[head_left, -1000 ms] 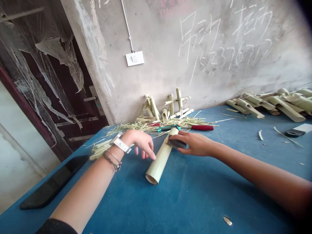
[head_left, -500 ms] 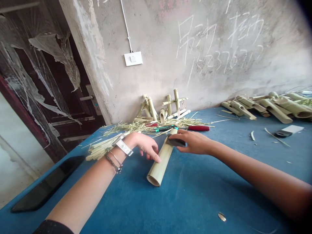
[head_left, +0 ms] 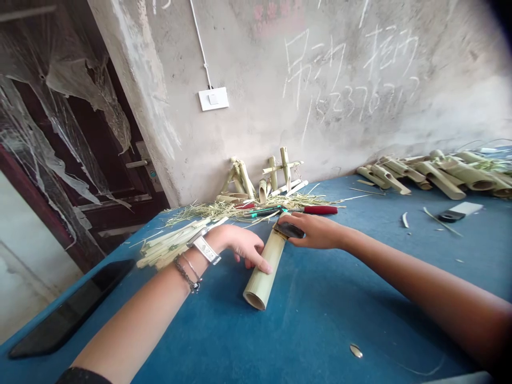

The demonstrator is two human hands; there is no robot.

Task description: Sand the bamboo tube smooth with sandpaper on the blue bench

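Note:
A pale green bamboo tube [head_left: 264, 270] lies on the blue table [head_left: 320, 314], its open end towards me. My left hand [head_left: 244, 247], with a watch and bracelets at the wrist, rests its stretched fingers on the tube's left side. My right hand [head_left: 314, 230] is closed on a dark flat blade [head_left: 288, 230] pressed against the tube's far end.
A bundle of split bamboo strips [head_left: 168, 246] lies left of my hand. Shavings, a red-handled tool [head_left: 320, 209] and short bamboo pieces [head_left: 264, 178] sit by the wall. More bamboo tubes [head_left: 436, 173] are piled far right. A black phone [head_left: 68, 312] lies at the left table edge.
My left hand has slid right onto the tube's side. The right hand and blade have stayed at the far end. The view has shifted slightly.

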